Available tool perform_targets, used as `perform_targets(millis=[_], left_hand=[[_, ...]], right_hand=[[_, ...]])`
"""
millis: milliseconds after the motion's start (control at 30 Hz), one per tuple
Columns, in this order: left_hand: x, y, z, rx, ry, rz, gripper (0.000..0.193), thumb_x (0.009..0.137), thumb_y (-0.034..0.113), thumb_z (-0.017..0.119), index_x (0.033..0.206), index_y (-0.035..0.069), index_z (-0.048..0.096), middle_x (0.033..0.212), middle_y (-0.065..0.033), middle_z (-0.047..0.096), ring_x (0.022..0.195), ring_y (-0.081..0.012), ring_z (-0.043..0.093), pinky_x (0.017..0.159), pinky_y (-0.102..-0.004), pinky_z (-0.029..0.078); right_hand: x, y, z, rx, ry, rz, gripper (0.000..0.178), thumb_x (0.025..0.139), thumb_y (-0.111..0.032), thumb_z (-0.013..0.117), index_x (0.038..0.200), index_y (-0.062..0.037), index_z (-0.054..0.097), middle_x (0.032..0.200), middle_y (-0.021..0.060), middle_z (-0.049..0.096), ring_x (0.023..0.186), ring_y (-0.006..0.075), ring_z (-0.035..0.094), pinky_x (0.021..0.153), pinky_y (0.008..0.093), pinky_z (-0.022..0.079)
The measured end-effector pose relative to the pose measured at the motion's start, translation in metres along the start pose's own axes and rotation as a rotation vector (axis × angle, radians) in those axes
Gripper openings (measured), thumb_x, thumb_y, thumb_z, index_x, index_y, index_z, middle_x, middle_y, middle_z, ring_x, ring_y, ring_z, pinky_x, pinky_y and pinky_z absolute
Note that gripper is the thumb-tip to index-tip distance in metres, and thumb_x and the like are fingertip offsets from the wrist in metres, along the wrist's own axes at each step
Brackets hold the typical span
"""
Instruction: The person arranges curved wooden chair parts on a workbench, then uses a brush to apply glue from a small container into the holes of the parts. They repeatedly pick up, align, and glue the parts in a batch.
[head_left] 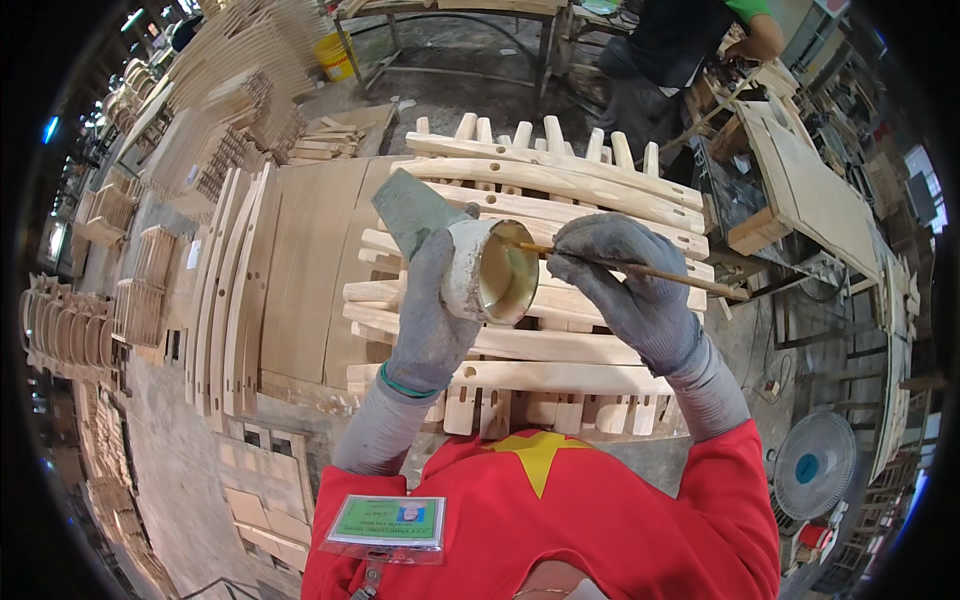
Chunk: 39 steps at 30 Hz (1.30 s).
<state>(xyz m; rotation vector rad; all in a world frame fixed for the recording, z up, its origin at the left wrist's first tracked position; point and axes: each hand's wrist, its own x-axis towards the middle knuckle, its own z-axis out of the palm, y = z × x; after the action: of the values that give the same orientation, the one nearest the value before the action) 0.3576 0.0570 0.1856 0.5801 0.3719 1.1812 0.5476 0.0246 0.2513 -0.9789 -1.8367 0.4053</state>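
My left hand [428, 320], in a grey glove, is wrapped round a white-coated cup [463, 270] tilted so that its mouth shows. Inside is a pale yellowish, glossy coating or liquid. A flat grey-green piece [408, 212] sticks out past the cup beside my left fingers; whether it is fixed to the cup, I cannot tell. My gloved right hand [630, 285] pinches a thin wooden stick [680, 279], whose far end reaches into the cup's mouth. Below both hands lie several curved pale wooden slats [560, 345] with round holes, laid across shorter wooden pieces [495, 412].
On the left, more curved slats [228, 290] lie along a brown board [315, 270]. Stacked wooden parts [215, 130] fill the far left. A co-worker [675, 45] stands at the far right near a workbench [790, 170]. A fan [815, 465] stands at the near right.
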Motion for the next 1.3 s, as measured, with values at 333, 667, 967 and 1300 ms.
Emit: perform_targets(millis=[333,667,967,1300], left_hand=[[0.036,-0.003,-0.020,-0.207,0.053,-0.107,0.044,0.098,0.038,0.033,0.126,0.006,0.046,0.119,-0.0097,0.055,0.112,-0.0236,0.053,0.098,-0.0406,0.043],[0.116,-0.029,-0.080,-0.294,0.068,-0.204,0.046,0.096,0.044,0.036,0.124,0.010,0.049,0.118,-0.0063,0.056,0.109,-0.0223,0.055,0.091,-0.0419,0.049],[0.200,-0.017,-0.146,-0.169,0.115,0.043,0.051,0.094,0.049,0.036,0.124,0.010,0.048,0.118,-0.0062,0.054,0.111,-0.0233,0.053,0.095,-0.0411,0.044],[0.214,-0.023,-0.164,-0.178,0.175,0.026,0.056,0.092,0.055,0.037,0.126,0.011,0.048,0.120,-0.0061,0.054,0.112,-0.0219,0.052,0.096,-0.0393,0.043]], right_hand=[[0.013,0.056,0.022,0.924,0.333,0.689,0.011,0.083,-0.001,0.062,0.092,0.0039,0.059,0.085,0.0131,0.064,0.080,0.0195,0.064,0.071,0.0292,0.056],[0.037,0.171,0.055,1.249,0.286,1.005,0.016,0.090,-0.012,0.058,0.095,0.0026,0.056,0.084,0.0116,0.062,0.072,0.0177,0.063,0.067,0.0274,0.058],[0.099,0.262,0.067,0.530,0.280,0.709,0.022,0.085,-0.017,0.064,0.091,0.0029,0.058,0.078,0.0095,0.062,0.067,0.0155,0.062,0.061,0.0281,0.056],[0.111,0.284,0.097,0.065,-0.060,0.468,0.027,0.082,-0.025,0.065,0.083,0.0009,0.060,0.065,0.0097,0.061,0.057,0.0170,0.058,0.057,0.0306,0.046]])
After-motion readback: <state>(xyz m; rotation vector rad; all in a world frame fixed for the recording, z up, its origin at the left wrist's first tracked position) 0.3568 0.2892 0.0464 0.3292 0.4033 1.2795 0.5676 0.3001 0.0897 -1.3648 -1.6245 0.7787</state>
